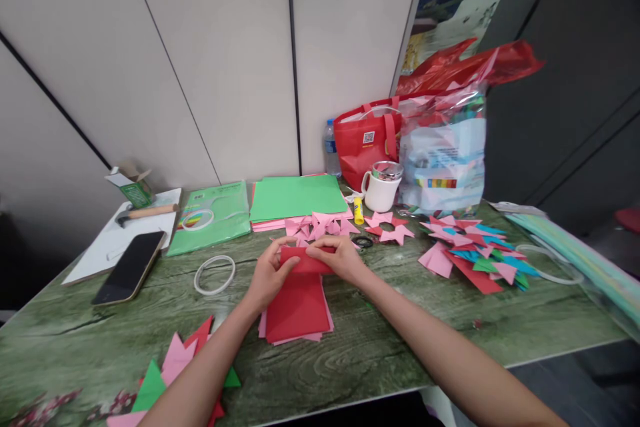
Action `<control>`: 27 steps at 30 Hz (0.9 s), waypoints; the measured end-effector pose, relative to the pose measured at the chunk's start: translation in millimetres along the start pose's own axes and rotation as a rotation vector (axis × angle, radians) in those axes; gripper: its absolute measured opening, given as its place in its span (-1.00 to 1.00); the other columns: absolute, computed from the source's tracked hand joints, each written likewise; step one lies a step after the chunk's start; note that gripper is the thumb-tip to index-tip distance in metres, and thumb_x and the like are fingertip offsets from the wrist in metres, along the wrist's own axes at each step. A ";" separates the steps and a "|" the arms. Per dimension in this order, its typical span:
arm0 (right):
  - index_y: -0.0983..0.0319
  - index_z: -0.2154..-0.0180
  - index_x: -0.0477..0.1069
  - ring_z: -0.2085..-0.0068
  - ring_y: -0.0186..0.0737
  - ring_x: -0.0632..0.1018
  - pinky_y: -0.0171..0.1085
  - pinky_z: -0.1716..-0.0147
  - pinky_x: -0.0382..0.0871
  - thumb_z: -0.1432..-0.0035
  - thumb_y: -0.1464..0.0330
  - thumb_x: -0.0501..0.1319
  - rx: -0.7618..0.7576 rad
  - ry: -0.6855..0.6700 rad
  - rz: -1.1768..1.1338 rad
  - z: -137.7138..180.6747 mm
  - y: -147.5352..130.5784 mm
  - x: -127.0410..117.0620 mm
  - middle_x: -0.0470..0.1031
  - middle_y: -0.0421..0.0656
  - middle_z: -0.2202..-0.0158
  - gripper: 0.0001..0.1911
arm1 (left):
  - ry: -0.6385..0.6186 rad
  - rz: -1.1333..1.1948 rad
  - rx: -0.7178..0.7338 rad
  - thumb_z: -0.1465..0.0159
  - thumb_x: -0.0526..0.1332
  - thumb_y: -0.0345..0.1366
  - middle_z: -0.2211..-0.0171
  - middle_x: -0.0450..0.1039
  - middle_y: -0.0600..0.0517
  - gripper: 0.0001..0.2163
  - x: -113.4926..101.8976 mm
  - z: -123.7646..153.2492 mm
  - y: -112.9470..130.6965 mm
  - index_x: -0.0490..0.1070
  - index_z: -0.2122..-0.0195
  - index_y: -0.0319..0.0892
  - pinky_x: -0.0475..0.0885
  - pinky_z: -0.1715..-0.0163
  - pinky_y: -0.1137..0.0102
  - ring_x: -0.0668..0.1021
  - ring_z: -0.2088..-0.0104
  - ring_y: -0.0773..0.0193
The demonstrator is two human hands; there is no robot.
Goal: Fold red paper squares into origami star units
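Between my two hands is a piece of red paper [306, 260], folded into a narrow strip and raised above the table. My left hand [273, 272] pinches its left end, with the thumb on the near face. At the right end, my right hand [340, 257] grips it between thumb and fingers. Below lies a stack of square paper sheets [296, 313], red on top with pink edges sticking out beneath. Just beyond my hands sit folded pink paper pieces [320, 223], partly hidden by my fingers.
Folded paper stars [477, 247] pile up at right, and more [173, 363] lie under my left forearm. Around stand a mug [384, 187], glue stick [358, 211], red bag [365, 147], green paper [300, 197], phone [131, 268], hammer [150, 212] and white ring [215, 275].
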State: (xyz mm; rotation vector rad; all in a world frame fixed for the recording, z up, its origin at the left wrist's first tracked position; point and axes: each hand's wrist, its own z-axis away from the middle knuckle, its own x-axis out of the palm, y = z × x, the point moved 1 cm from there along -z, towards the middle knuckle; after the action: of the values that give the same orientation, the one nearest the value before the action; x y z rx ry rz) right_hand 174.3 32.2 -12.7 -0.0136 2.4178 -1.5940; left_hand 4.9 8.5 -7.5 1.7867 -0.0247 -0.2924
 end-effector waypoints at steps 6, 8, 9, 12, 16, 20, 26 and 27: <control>0.26 0.49 0.52 0.41 -0.19 0.51 -0.26 0.36 0.38 0.05 0.29 0.27 0.007 0.042 0.003 0.2 2.5 0.4 0.55 -0.14 0.47 -0.84 | 0.047 0.073 -0.031 -0.11 0.20 -0.22 0.49 0.42 0.07 -0.72 0.9 -0.1 3.6 0.33 0.17 -0.22 0.29 0.55 0.53 0.43 0.53 0.37; 0.26 0.50 0.52 0.42 -0.19 0.51 -0.26 0.37 0.38 0.06 0.28 0.27 0.015 0.058 0.015 0.4 2.7 0.9 0.55 -0.13 0.47 -0.84 | 0.055 0.077 -0.030 -0.10 0.21 -0.21 0.50 0.41 0.08 -0.72 0.7 -0.6 2.8 0.35 0.19 -0.22 0.28 0.56 0.53 0.43 0.54 0.38; 0.27 0.50 0.52 0.42 -0.18 0.50 -0.26 0.38 0.38 0.07 0.28 0.28 0.020 0.062 0.018 0.4 2.6 1.1 0.55 -0.12 0.48 -0.83 | 0.051 0.082 -0.030 -0.10 0.20 -0.21 0.50 0.41 0.08 -0.72 0.7 -0.7 2.4 0.35 0.19 -0.22 0.28 0.56 0.53 0.42 0.54 0.37; 0.27 0.50 0.52 0.43 -0.18 0.51 -0.26 0.39 0.38 0.08 0.27 0.28 0.036 0.065 0.021 0.7 2.4 1.3 0.55 -0.12 0.48 -0.83 | 0.040 0.090 -0.028 -0.11 0.19 -0.21 0.54 0.38 0.10 -0.73 0.8 -0.8 2.4 0.36 0.19 -0.22 0.27 0.58 0.53 0.40 0.56 0.38; 0.25 0.50 0.53 0.42 -0.18 0.51 -0.25 0.37 0.39 0.08 0.26 0.29 0.036 0.073 0.024 1.3 1.9 1.3 0.56 -0.13 0.47 -0.83 | 0.050 0.071 -0.017 -0.12 0.19 -0.23 0.60 0.33 0.13 -0.75 1.0 -0.6 4.7 0.38 0.20 -0.22 0.25 0.61 0.55 0.38 0.59 0.40; 0.23 0.49 0.53 0.41 -0.18 0.52 -0.24 0.34 0.40 0.06 0.26 0.27 0.021 0.061 0.021 1.7 1.6 1.6 0.56 -0.14 0.46 -0.83 | 0.064 0.058 -0.013 -0.11 0.20 -0.21 0.60 0.35 0.12 -0.75 0.8 -0.7 6.5 0.39 0.23 -0.23 0.27 0.61 0.54 0.40 0.58 0.38; 0.21 0.50 0.53 0.40 -0.17 0.52 -0.24 0.35 0.40 0.04 0.26 0.26 -0.008 0.086 -0.013 1.2 0.5 1.5 0.56 -0.15 0.46 -0.84 | -0.004 0.254 -0.134 0.00 0.32 -0.25 0.41 0.50 0.04 -0.53 2.4 1.0 7.5 0.24 0.07 -0.19 0.41 0.48 0.46 0.52 0.47 0.32; 0.21 0.51 0.53 0.40 -0.17 0.52 -0.24 0.36 0.40 0.04 0.27 0.26 -0.006 0.100 -0.022 1.2 -0.1 1.4 0.56 -0.16 0.46 -0.84 | -0.009 0.283 -0.153 0.03 0.34 -0.26 0.39 0.50 0.04 -0.50 2.9 1.5 7.2 0.23 0.06 -0.18 0.43 0.44 0.43 0.53 0.45 0.30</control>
State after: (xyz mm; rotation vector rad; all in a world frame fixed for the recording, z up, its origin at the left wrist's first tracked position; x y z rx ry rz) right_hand 173.1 30.8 -13.4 0.0392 2.5060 -1.6337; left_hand 8.4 4.9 -1.5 1.6055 -0.2535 -0.0958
